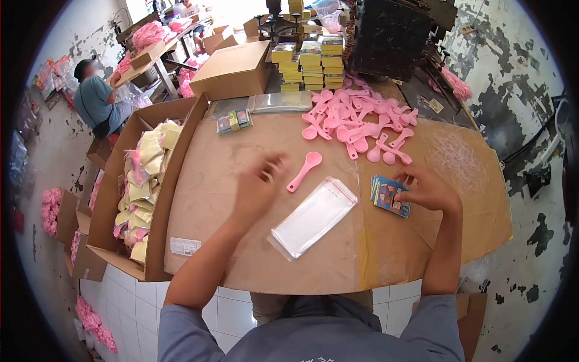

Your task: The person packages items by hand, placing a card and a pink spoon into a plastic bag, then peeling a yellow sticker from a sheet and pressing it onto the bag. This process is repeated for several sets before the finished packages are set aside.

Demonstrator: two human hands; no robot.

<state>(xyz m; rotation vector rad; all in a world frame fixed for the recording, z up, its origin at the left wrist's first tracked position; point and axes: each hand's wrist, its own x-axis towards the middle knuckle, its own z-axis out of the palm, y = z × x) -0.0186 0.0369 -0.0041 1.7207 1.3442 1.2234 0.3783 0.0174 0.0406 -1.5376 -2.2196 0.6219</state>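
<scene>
My left hand point(260, 184) is over the cardboard-covered table, its fingers smeared by motion, left of a single pink spoon point(306, 171). My right hand point(427, 186) touches a small fanned stack of blue printed cards point(391, 198) with its thumb and fingertips. Between my hands lies a stack of clear plastic sleeves point(315, 218), set at a slant. Beyond them is a heap of pink spoons point(356, 117). A banded bundle of cards point(234, 122) rests near the table's far left.
An open carton point(160, 238) of yellow packets and pink spoons stands at the left. A closed box point(232, 69), stacked yellow-edged cards point(312, 63) and a black machine point(386, 39) are at the back. Another person point(99, 99) sits far left.
</scene>
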